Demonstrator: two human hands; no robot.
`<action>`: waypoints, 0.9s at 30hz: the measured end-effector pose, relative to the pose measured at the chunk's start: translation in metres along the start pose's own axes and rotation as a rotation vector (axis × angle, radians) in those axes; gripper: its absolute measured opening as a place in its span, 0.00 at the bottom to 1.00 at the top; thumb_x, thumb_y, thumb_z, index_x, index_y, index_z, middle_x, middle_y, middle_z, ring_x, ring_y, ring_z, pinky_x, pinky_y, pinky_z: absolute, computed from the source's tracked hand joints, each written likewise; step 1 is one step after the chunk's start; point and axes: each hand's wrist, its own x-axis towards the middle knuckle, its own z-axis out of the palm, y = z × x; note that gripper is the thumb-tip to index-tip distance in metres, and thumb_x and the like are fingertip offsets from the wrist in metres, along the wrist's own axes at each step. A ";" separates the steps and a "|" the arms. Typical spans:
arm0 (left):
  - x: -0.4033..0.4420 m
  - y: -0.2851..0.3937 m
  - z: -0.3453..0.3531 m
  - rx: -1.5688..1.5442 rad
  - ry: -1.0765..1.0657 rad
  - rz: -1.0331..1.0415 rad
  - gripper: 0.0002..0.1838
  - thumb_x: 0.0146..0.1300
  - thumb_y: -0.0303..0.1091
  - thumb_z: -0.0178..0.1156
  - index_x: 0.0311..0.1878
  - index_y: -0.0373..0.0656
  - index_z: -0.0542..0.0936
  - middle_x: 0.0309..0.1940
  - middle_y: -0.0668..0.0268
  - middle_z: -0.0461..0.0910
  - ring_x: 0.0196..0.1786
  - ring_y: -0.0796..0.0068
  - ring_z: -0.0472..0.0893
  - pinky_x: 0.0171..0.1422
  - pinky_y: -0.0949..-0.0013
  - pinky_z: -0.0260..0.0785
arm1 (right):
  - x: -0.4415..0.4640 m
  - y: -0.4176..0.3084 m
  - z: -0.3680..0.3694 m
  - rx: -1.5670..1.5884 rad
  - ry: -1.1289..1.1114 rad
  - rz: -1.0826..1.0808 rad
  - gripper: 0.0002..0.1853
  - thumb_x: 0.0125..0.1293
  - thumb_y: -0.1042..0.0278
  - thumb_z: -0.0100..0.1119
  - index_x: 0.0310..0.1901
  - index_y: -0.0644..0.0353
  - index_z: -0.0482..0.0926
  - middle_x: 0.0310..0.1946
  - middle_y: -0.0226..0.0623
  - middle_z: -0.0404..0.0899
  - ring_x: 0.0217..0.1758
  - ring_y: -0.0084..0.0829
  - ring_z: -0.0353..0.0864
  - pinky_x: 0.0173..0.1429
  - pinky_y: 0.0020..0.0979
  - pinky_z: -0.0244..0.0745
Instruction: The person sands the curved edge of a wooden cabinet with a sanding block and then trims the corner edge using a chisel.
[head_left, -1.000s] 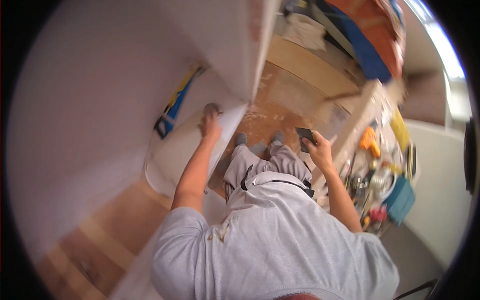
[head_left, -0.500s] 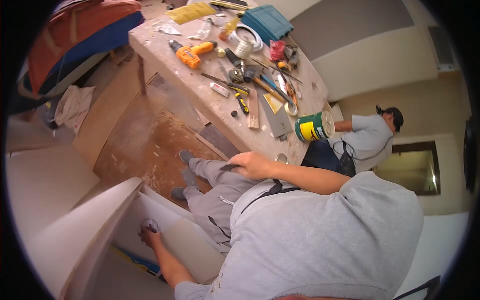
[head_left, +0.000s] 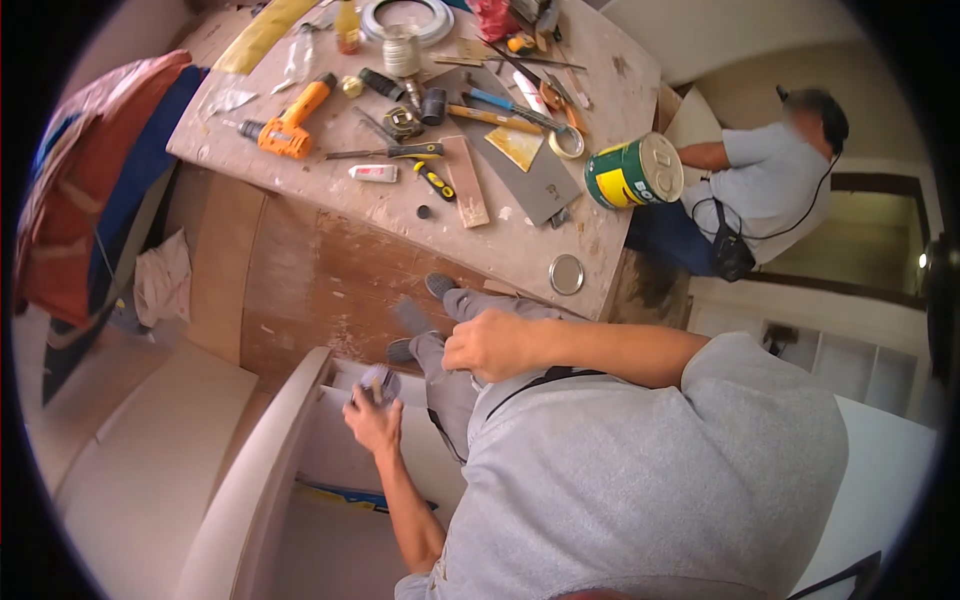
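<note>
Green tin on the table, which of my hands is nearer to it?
Right. Your right hand is in front of you, toward the table with the green tin; your left hand is farther off, on the side away from the table.

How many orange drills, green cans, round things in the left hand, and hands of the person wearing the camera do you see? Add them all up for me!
Orange drill: 1
Green can: 1
Camera wearer's hands: 2, left hand and right hand
Round thing in the left hand: 1
Total: 5
</note>
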 end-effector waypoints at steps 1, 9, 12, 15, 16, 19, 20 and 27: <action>0.006 0.037 -0.019 -0.025 0.017 0.118 0.54 0.47 0.49 0.83 0.81 0.55 0.71 0.68 0.45 0.74 0.69 0.38 0.77 0.68 0.41 0.78 | -0.009 -0.001 -0.005 -0.018 -0.010 -0.015 0.10 0.63 0.71 0.67 0.46 0.52 0.87 0.39 0.31 0.85 0.48 0.38 0.88 0.47 0.41 0.85; 0.028 0.303 -0.097 -0.044 -0.003 0.885 0.53 0.45 0.45 0.81 0.79 0.52 0.75 0.62 0.46 0.76 0.61 0.39 0.81 0.59 0.44 0.81 | -0.086 -0.001 -0.072 0.095 0.253 -0.157 0.10 0.62 0.70 0.64 0.44 0.54 0.88 0.38 0.32 0.86 0.47 0.38 0.88 0.48 0.40 0.84; 0.036 0.369 -0.064 0.031 -0.078 1.103 0.50 0.46 0.42 0.79 0.78 0.53 0.76 0.56 0.49 0.76 0.56 0.42 0.80 0.55 0.44 0.81 | -0.104 -0.004 -0.110 0.140 0.410 -0.167 0.09 0.61 0.72 0.67 0.44 0.57 0.87 0.40 0.33 0.88 0.44 0.38 0.88 0.48 0.40 0.85; 0.044 0.400 -0.001 -0.006 -0.094 1.262 0.33 0.61 0.41 0.73 0.72 0.57 0.80 0.51 0.50 0.75 0.53 0.43 0.80 0.50 0.44 0.77 | -0.114 -0.003 -0.137 0.220 0.585 -0.145 0.16 0.55 0.79 0.74 0.47 0.61 0.87 0.47 0.40 0.90 0.49 0.42 0.92 0.52 0.42 0.88; 0.046 0.408 0.027 -0.039 -0.048 1.327 0.29 0.62 0.41 0.71 0.68 0.56 0.82 0.51 0.50 0.75 0.52 0.43 0.79 0.49 0.44 0.75 | -0.117 0.000 -0.143 0.256 0.627 -0.120 0.18 0.55 0.83 0.74 0.48 0.61 0.87 0.47 0.42 0.91 0.48 0.44 0.92 0.52 0.42 0.88; 0.036 0.418 0.052 0.232 0.093 1.180 0.16 0.68 0.41 0.63 0.57 0.50 0.86 0.48 0.55 0.75 0.53 0.51 0.79 0.48 0.48 0.73 | -0.115 0.008 -0.162 0.303 0.676 -0.077 0.16 0.63 0.88 0.71 0.52 0.64 0.87 0.46 0.46 0.92 0.50 0.45 0.93 0.55 0.41 0.88; 0.040 0.416 0.047 0.196 -0.039 1.183 0.21 0.67 0.45 0.64 0.61 0.50 0.85 0.58 0.54 0.76 0.62 0.51 0.78 0.57 0.50 0.73 | -0.116 0.008 -0.160 0.422 0.695 -0.049 0.13 0.69 0.86 0.70 0.53 0.67 0.87 0.50 0.46 0.92 0.51 0.42 0.92 0.60 0.39 0.86; 0.025 0.302 -0.061 -0.098 -0.006 1.023 0.45 0.57 0.50 0.81 0.77 0.49 0.78 0.78 0.52 0.74 0.81 0.46 0.71 0.76 0.46 0.70 | -0.056 0.033 -0.142 0.968 0.762 0.072 0.15 0.76 0.79 0.69 0.61 0.69 0.82 0.53 0.41 0.90 0.53 0.31 0.89 0.62 0.35 0.85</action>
